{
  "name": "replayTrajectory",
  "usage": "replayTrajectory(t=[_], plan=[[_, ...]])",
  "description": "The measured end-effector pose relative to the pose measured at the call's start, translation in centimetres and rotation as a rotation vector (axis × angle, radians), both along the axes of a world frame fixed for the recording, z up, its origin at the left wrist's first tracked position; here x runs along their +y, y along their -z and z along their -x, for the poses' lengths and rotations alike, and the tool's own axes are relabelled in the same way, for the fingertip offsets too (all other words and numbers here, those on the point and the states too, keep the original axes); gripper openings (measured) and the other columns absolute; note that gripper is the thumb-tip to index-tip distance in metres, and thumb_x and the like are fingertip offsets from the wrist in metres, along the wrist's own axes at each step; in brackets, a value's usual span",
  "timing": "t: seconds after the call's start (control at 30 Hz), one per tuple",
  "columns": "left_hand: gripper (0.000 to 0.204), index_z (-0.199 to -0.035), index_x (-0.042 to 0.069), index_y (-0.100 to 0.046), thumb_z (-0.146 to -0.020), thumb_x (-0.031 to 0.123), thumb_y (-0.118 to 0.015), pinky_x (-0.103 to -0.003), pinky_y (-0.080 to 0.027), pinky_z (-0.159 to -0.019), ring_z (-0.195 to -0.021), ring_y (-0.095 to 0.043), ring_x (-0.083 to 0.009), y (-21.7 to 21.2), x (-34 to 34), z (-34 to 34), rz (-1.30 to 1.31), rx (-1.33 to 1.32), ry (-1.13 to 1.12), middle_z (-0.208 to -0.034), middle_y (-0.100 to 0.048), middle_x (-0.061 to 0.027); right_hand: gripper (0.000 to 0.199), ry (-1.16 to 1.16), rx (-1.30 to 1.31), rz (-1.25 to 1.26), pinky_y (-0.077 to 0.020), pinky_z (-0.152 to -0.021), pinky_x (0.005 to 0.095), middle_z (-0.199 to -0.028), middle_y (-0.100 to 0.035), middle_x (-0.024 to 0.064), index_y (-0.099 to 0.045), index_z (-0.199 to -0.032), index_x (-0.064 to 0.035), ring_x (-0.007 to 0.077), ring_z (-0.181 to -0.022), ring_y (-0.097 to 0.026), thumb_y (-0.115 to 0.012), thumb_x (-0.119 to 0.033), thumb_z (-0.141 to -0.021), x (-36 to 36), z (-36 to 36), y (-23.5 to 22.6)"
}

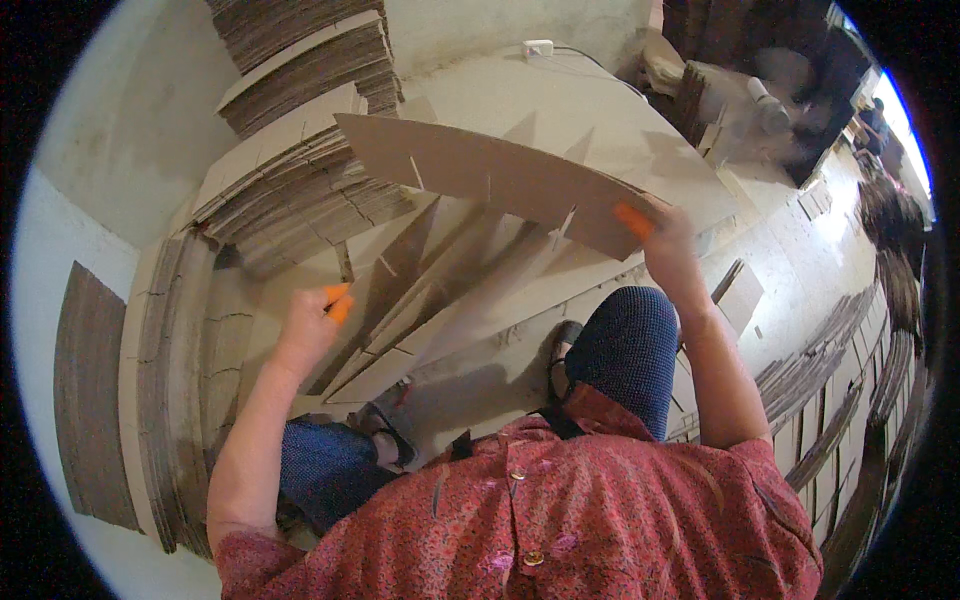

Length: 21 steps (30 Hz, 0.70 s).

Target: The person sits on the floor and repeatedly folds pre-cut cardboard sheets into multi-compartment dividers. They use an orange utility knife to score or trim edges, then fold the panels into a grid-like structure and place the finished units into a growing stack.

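At two o'clock, right hand (670, 245) pinches board (522, 185) — one-end grip could bend it; at nine, left hand (310, 330) — fingers together.

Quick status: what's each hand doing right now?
Left hand: curled; cannot tell whether it grips anything.
Right hand: closed, holding a slotted cardboard sheet by its right end.

Pale worktop (480, 88) w/ slotted cardbd pcs (410, 245); flr (790, 240) w/ cardbd piles (815, 355), R side.
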<state>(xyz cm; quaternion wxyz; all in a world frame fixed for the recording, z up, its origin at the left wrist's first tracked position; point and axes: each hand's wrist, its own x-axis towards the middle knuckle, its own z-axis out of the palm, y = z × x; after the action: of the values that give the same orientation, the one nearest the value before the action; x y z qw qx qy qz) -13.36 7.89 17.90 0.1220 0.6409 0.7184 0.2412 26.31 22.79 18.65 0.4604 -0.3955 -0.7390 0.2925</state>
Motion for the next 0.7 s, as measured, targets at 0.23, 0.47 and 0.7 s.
replayTrajectory(t=[0.23,0.47,0.7], plan=[[0.02,-0.096,-0.004,-0.063,-0.083,0.01,-0.059,-0.032,-0.042,-0.056,-0.057,-0.051,-0.0179,-0.4,-0.3,0.2,-0.001,-0.016,-0.119,-0.068,-0.058,-0.0211,0.013,0.006,0.061,0.021,-0.0431,-0.061,0.0247,-0.07,-0.062,0.0057,-0.063,-0.094,0.0006,0.0075,-0.068,-0.051,-0.058,-0.007,-0.085,-1.0,-0.2,1.2],[0.018,-0.094,-0.002,-0.063,-0.082,0.01,-0.059,-0.032,-0.045,-0.06,-0.062,-0.055,-0.0225,-0.9,-0.4,-0.5,0.081,-0.001,-0.089,-0.075,-0.062,-0.0172,0.013,-0.043,-0.05,0.138,-0.0428,-0.06,0.0254,-0.069,-0.061,0.0081,-0.062,-0.093,0.0008,0.007,-0.068,-0.05,-0.059,-0.01,-0.086,-1.4,-0.7,3.6],[0.026,-0.103,0.003,-0.062,-0.079,0.012,-0.065,-0.035,-0.047,-0.072,-0.086,-0.058,-0.0291,-3.0,2.4,-7.9,-0.325,0.24,0.191,-0.095,-0.061,-0.0148,0.012,-0.007,0.032,0.03,-0.0437,-0.059,0.027,-0.072,-0.064,0.0106,-0.062,-0.092,0.0018,0.0082,-0.068,-0.051,-0.059,-0.007,-0.085,-1.6,0.6,3.3]])
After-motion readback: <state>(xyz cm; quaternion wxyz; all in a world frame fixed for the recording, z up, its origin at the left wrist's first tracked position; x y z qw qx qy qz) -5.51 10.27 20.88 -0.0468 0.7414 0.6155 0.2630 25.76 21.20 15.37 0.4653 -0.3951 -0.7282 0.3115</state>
